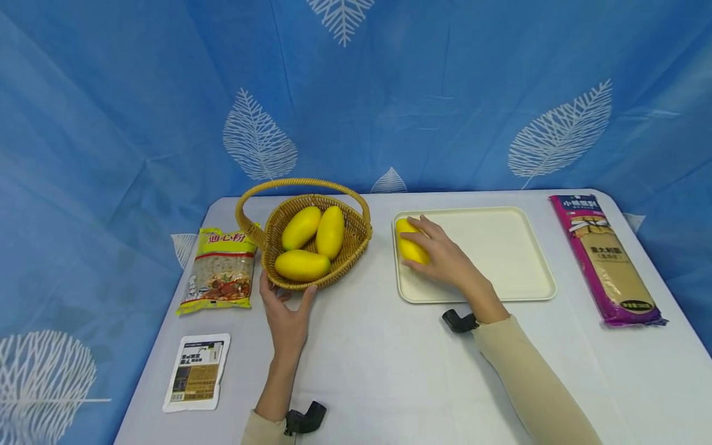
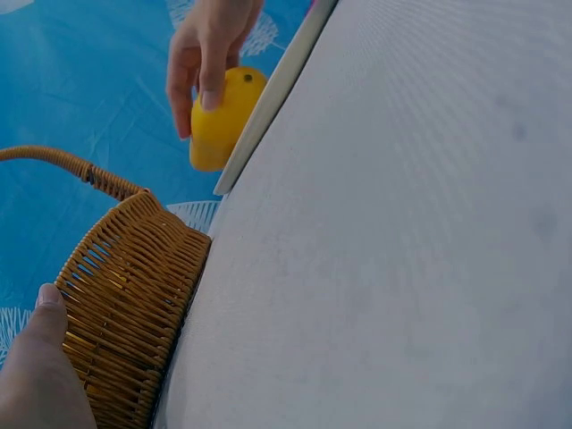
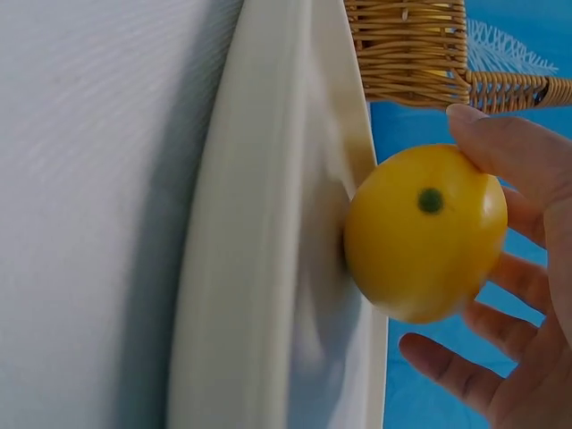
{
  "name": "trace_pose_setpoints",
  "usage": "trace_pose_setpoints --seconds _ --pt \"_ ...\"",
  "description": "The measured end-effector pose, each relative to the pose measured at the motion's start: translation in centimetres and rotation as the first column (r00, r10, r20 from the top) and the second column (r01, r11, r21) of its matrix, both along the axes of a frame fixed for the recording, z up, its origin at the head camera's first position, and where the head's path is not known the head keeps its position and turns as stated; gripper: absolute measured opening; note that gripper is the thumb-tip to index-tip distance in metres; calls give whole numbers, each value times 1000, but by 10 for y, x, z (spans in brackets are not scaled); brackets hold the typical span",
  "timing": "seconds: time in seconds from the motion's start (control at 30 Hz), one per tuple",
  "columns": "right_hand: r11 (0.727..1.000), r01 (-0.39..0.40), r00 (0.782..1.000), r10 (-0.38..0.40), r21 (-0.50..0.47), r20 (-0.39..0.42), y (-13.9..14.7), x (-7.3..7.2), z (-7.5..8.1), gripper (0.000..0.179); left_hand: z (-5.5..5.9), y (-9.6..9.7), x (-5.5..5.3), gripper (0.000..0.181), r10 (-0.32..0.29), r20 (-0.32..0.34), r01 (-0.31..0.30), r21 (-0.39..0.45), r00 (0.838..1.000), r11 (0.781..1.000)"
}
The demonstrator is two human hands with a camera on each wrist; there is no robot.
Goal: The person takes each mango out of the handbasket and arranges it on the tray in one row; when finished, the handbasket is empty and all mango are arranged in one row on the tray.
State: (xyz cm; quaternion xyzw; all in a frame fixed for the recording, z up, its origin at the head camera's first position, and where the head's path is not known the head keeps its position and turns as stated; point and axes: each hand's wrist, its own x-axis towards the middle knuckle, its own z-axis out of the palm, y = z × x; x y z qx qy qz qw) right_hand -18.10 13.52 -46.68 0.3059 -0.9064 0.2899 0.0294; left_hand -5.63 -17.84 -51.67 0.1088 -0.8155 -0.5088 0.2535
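Observation:
A wicker basket (image 1: pixel 350 262) with a tall arched handle holds three yellow mangoes, one of them a mango (image 1: pixel 302 266) at the near side. My left hand (image 1: pixel 286 318) holds the basket's near left side; in the left wrist view its thumb (image 2: pixel 52 308) lies against the woven wall, and the other fingers are out of sight there. To the right, my right hand (image 1: pixel 445 256) grips another mango (image 1: pixel 413 248) from above at the left end of a cream tray (image 1: pixel 478 253). The right wrist view shows this mango (image 3: pixel 424 232) end-on, with the thumb on one side and fingers behind.
Left of the basket lies a yellow-edged pasta bag (image 1: pixel 222 272), with a small white packet (image 1: pixel 196 372) nearer the front. A purple spaghetti pack (image 1: pixel 606 259) lies right of the tray. Behind the white table (image 1: pixel 367 371) hangs a blue leaf-patterned cloth (image 1: pixel 389 93).

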Motion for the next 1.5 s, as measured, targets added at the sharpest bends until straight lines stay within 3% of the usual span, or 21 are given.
trace_pose_setpoints --seconds 0.3,0.7,1.03,1.3,1.5 --pt "1000 29 997 -28 -5 72 -3 3 -1 58 2 -1 0 101 11 21 -11 3 1000 1000" --pt "994 107 994 -108 26 28 -7 10 -1 57 3 0 1 101 14 21 -14 5 1000 1000" --pt "989 129 989 -133 66 58 -5 15 1 61 1 0 0 101 19 30 -19 3 999 1000" --pt "990 131 990 -128 49 -55 -6 22 13 60 2 1 1 101 13 24 -13 -1 1000 1000" --pt "996 -3 985 -12 -85 -170 -22 31 33 58 4 1 1 101 15 27 -15 -4 1000 1000"
